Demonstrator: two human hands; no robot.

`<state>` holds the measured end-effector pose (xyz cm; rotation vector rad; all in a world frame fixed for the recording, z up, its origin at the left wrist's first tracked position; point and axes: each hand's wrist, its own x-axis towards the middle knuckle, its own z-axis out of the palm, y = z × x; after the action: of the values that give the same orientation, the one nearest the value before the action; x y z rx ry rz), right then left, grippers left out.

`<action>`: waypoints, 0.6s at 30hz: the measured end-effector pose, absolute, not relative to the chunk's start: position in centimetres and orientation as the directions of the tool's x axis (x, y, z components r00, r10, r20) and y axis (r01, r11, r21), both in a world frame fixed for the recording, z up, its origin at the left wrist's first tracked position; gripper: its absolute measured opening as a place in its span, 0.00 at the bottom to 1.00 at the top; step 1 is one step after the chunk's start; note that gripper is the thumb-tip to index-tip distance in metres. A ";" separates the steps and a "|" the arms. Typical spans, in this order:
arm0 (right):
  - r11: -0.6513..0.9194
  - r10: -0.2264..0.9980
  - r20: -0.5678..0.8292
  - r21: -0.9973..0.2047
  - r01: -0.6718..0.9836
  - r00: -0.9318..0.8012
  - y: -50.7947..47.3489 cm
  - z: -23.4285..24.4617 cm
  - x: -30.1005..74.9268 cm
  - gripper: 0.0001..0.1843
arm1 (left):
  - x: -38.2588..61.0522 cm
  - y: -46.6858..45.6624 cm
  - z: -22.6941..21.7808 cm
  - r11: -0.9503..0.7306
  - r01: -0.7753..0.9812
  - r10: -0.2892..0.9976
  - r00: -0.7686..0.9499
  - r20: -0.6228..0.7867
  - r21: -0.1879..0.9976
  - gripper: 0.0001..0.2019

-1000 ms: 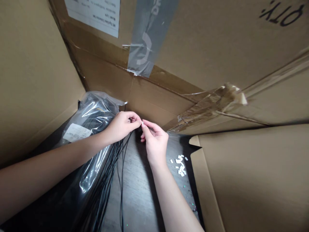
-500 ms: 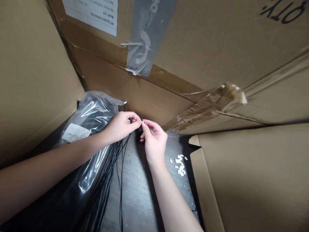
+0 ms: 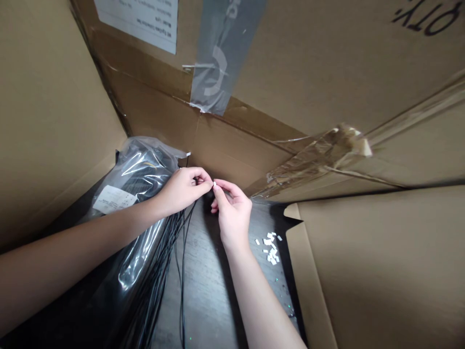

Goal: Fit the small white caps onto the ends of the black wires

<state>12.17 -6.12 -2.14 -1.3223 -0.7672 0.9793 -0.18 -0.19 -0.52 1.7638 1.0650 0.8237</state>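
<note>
My left hand (image 3: 187, 190) is closed in a pinch, with a thin black wire (image 3: 198, 182) showing between its fingers. My right hand (image 3: 234, 213) pinches a tiny white piece (image 3: 214, 183), perhaps a connector housing, right at the left fingertips. Where wire and white piece meet, the fingers cover them, so I cannot tell whether they are joined. Below my left hand a bundle of long black wires (image 3: 165, 261) runs down toward me. A small pile of white pieces (image 3: 271, 249) lies right of my right forearm.
A clear plastic bag (image 3: 140, 150) with dark contents and a white label (image 3: 114, 199) lies left, partly under my left forearm. Cardboard walls (image 3: 327, 63) rise at the back and left. A cardboard flap (image 3: 381, 261) borders the grey tabletop (image 3: 203, 271) on the right.
</note>
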 end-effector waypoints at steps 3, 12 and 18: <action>-0.019 0.911 -0.077 -0.989 -0.146 0.405 -6.1 -2.1 12.2 0.13 | -0.2 -0.1 -0.6 -0.230 0.316 0.909 0.407 0.087 0.921 0.08; -0.014 0.912 -0.060 -0.993 -0.115 0.406 -6.2 -2.1 12.2 0.13 | -0.3 -0.1 -0.8 -0.238 0.313 0.906 0.412 0.094 0.920 0.08; -0.010 0.902 -0.052 -0.995 -0.099 0.429 -6.4 -2.2 12.1 0.11 | -0.3 -0.1 -0.6 -0.235 0.317 0.908 0.408 0.091 0.919 0.07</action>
<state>12.06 -6.36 -2.22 -1.3411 -0.7950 0.9408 -0.30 -0.13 -0.64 1.7645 1.0675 0.8245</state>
